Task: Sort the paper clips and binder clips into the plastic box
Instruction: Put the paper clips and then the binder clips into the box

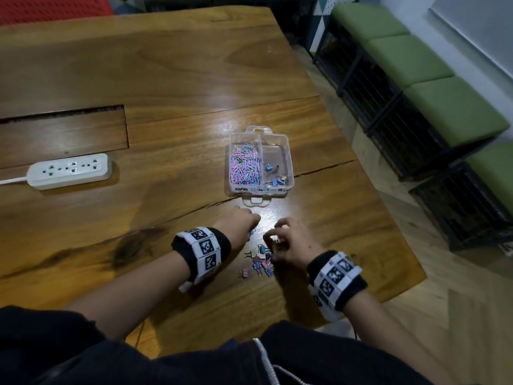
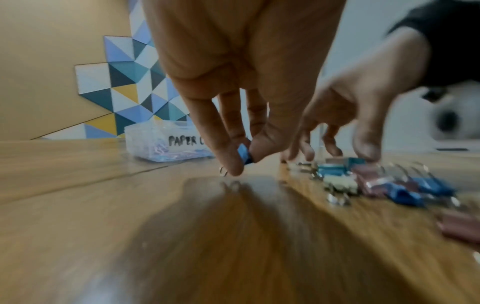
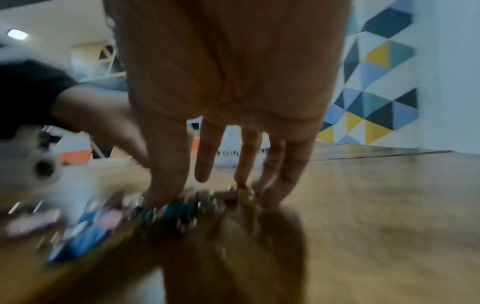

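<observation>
A clear plastic box (image 1: 289, 162) with two compartments sits on the wooden table; pastel paper clips (image 1: 245, 168) fill its left side and a few binder clips (image 1: 273, 176) lie in its right. Near me lies a loose pile of binder clips (image 1: 261, 262) in blue, pink and cream. My left hand (image 1: 254, 222) hovers just left of the pile and pinches a blue binder clip (image 2: 245, 154) between thumb and forefinger, low over the table. My right hand (image 1: 273, 237) reaches down onto the pile (image 3: 182, 209), its spread fingertips (image 3: 244, 183) touching clips without a clear hold.
A white power strip (image 1: 69, 170) lies at the left, beside a recessed slot (image 1: 63, 129) in the table. The table's right edge (image 1: 402, 245) drops off close to my right wrist. Green cushioned benches (image 1: 444, 107) line the wall beyond.
</observation>
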Tool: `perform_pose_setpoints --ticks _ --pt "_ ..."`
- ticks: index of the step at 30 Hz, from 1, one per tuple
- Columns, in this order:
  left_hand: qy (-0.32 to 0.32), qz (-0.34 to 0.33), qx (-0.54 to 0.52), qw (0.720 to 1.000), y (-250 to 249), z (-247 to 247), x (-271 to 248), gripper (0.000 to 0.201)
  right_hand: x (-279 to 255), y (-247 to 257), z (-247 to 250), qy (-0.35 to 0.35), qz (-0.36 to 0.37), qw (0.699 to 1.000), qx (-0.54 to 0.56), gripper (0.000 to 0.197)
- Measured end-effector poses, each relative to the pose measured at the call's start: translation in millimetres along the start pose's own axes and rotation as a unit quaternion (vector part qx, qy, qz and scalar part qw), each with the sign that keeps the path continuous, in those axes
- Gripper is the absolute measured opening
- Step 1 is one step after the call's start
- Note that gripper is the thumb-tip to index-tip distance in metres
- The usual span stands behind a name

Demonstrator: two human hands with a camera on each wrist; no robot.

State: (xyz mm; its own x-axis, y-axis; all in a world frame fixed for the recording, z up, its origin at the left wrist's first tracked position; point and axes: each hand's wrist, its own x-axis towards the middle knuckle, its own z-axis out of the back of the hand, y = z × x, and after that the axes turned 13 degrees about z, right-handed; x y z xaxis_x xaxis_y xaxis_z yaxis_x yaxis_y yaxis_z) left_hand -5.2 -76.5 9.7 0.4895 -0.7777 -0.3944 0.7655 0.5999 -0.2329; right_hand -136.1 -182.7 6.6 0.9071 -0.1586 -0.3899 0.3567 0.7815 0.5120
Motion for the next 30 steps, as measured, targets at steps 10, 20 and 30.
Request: perform_pose_setpoints --ticks 10,20,30 --pt "-0.07 0.093 -0.424 0.898 -33 63 41 0.019 -15 -5 -17 -0.116 -0.013 0.991 0.061 0.017" --pt "0.051 -0.024 -0.108 0.993 -37 41 26 0.036 -13 -16 -1 -0.148 -0.112 0.948 0.258 0.022" --pt "0.129 -0.126 0.161 0.97 -22 -12 -27 0.061 40 10 83 -0.258 -0.046 0.919 0.296 0.033"
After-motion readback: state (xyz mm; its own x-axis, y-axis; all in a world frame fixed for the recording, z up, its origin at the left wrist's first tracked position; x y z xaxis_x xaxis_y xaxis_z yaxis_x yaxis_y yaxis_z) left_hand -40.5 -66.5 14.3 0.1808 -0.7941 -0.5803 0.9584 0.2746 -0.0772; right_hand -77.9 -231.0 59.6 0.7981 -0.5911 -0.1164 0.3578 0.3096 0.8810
